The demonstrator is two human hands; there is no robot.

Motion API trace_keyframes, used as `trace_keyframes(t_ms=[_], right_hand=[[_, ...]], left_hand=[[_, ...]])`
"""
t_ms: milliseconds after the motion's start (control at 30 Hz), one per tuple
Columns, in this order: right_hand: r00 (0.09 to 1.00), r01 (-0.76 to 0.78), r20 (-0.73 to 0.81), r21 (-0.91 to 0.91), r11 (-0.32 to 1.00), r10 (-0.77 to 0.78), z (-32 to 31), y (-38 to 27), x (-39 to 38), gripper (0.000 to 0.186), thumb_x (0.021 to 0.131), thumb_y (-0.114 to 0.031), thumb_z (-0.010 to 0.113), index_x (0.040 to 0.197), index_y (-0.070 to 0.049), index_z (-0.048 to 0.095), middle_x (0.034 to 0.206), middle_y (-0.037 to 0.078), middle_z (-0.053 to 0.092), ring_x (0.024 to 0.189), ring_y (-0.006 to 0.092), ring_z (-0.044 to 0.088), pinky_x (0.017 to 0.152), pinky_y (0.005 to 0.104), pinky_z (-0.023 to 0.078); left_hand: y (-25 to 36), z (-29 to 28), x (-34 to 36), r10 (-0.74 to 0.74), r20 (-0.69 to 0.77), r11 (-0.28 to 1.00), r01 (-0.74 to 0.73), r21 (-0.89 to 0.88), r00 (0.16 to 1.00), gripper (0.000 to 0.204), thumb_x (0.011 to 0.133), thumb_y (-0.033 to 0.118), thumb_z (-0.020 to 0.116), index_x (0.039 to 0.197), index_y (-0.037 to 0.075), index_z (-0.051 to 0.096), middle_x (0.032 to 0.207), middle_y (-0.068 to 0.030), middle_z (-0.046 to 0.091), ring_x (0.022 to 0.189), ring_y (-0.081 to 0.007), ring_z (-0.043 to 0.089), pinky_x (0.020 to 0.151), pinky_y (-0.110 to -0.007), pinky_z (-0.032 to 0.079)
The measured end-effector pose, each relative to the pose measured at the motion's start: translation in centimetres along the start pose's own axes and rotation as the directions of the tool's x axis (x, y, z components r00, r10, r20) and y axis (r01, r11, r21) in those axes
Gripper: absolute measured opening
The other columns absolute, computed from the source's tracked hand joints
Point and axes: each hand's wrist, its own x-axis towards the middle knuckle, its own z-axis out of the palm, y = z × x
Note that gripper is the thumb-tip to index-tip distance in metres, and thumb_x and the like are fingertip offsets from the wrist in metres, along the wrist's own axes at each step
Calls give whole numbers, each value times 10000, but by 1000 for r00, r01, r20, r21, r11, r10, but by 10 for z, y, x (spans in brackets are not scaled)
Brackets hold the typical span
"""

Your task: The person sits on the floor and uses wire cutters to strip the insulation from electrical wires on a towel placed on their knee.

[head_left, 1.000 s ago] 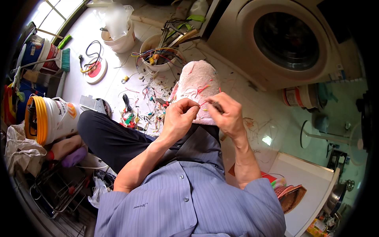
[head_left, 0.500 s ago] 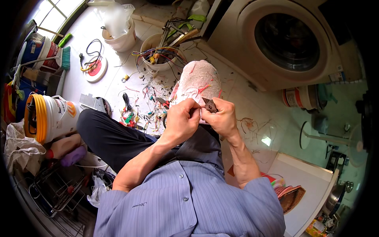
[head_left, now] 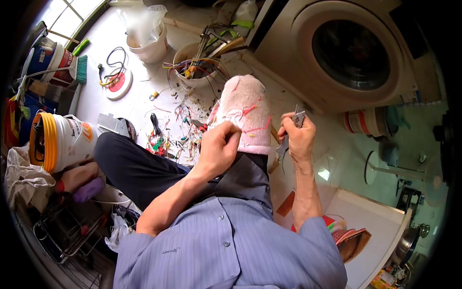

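My right hand (head_left: pixel 299 136) is lifted off to the right of the cloth, wrapped round a pair of grey metal pliers (head_left: pixel 299 118). Their jaws poke up above my fingers and the handles show below. My left hand (head_left: pixel 220 148) is closed at the lower left edge of a pink towel cloth (head_left: pixel 244 96) draped over my leg. What its curled fingers pinch, if anything, is hidden. Several red scraps of wire sheath (head_left: pixel 249 111) lie on the cloth. On the floor left of it are red-handled pliers (head_left: pixel 198 124) among many wire offcuts.
A bucket of cables and tools (head_left: pixel 188 81) stands ahead, with a bag-lined white bucket (head_left: pixel 147 50) to its left. A washing machine (head_left: pixel 298 62) fills the far right. A white bucket with yellow rings (head_left: pixel 77 144) sits on the left. A white board (head_left: pixel 370 221) lies at the lower right.
My right hand has moved right, away from my left hand and the cloth, taking the pliers with it and tilting them upright. My left hand stays near the same spot. More red scraps show on the cloth.
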Motion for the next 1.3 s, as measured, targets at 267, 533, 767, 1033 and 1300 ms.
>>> trace_keyframes(t_ms=[267,533,767,1033,1300], right_hand=[[901,413,262,-275,868,-346,26,-18,-15,89,849,-41,716,933,-9,716,823,53,675,712,124,622,635,277,483],[880,437,352,-332,836,-321,37,-20,-20,137,831,-63,747,950,4,731,774,120,671,649,170,621,605,315,494],[893,388,403,-460,799,-201,39,-30,-20,131,826,-87,726,887,19,681,694,176,646,571,220,621,538,359,480],[872,488,209,-458,743,-443,36,-3,-8,98,831,-68,710,852,3,646,620,114,603,523,193,571,524,345,470],[903,330,372,-279,902,-215,30,-27,-12,148,850,-58,705,971,27,717,901,98,707,793,136,651,722,289,508]], left_hand=[[-7,3,8,-280,159,862,321,-392,947,70,931,44,641,908,-18,664,769,39,614,704,-28,526,627,-217,433],[-7,5,3,-259,130,897,288,-335,957,71,929,44,636,909,-18,664,747,35,611,685,-26,526,604,-222,434],[-1,4,1,-95,90,995,98,-31,991,51,922,26,642,917,-23,657,684,10,598,634,-31,515,562,-238,421],[2,7,-6,14,20,1000,-13,-24,1000,37,911,-1,620,891,-19,646,678,7,584,620,-40,507,551,-234,406],[-11,-2,0,-347,178,793,389,-468,921,109,945,106,661,927,0,672,788,56,603,672,-19,482,603,-199,385]])
